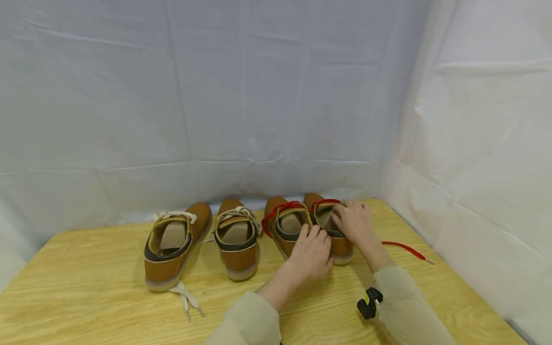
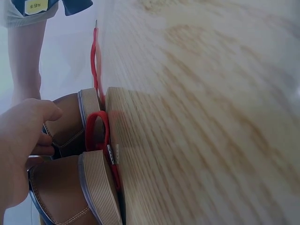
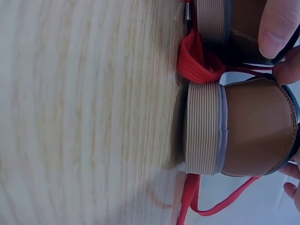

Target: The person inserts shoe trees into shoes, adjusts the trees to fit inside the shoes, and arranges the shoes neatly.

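Two brown shoes with red laces stand side by side at the back right of the table. My left hand [image 1: 311,251] is at the heels of this pair, its fingers bent at the near collar of the rightmost shoe [image 1: 340,249]; its thumb [image 2: 51,111] shows behind that heel. On the other side of the same shoe, my right hand [image 1: 355,221] holds the collar, fingertips at the opening. The left red-laced shoe [image 2: 61,190] stands beside it. A red lace loop [image 3: 199,61] lies between the two soles. Parts of both hands' grip are hidden.
Two more brown shoes with cream laces, one far left [image 1: 166,268] and one nearer the middle [image 1: 240,261], stand on the wooden table [image 1: 108,306]. Cream lace ends [image 1: 187,299] trail forward. A red lace end [image 1: 405,248] lies at right. White cloth [image 1: 276,96] hangs behind.
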Available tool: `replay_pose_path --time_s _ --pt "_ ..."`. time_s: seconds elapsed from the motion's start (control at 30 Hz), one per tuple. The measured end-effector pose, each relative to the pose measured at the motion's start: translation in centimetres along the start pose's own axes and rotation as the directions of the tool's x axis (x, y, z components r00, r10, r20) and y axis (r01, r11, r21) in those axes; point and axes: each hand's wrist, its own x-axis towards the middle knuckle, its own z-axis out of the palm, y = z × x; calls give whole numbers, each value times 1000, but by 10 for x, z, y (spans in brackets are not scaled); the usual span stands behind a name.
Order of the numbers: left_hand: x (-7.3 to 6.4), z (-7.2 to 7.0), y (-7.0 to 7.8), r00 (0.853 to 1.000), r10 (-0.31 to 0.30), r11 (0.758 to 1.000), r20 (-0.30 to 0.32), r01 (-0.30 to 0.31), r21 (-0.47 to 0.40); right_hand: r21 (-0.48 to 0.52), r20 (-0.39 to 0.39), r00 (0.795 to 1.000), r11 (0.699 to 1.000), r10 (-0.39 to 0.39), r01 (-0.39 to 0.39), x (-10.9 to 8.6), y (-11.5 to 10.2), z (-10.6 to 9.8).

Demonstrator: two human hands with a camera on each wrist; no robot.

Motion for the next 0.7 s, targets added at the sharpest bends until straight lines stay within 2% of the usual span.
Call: replay_pose_path --time_s 0.23,0.43,0.57,0.7 --pt "-1 -1 0 1000 -2 1000 8 2 7 21 5 1000 1000 9 -9 -1 1 2" --pt "-2 0 0 1000 2 1000 3 -3 22 30 -27 1000 1000 -8 9 -2 3 5" --pt "-4 0 0 1000 13 1000 -27 -12 24 43 -83 995 998 -48 51 -3 5 6" --pt "-5 -3 -3 999 14 1000 -41 -14 3 46 -162 982 993 -99 107 -3 8 7"
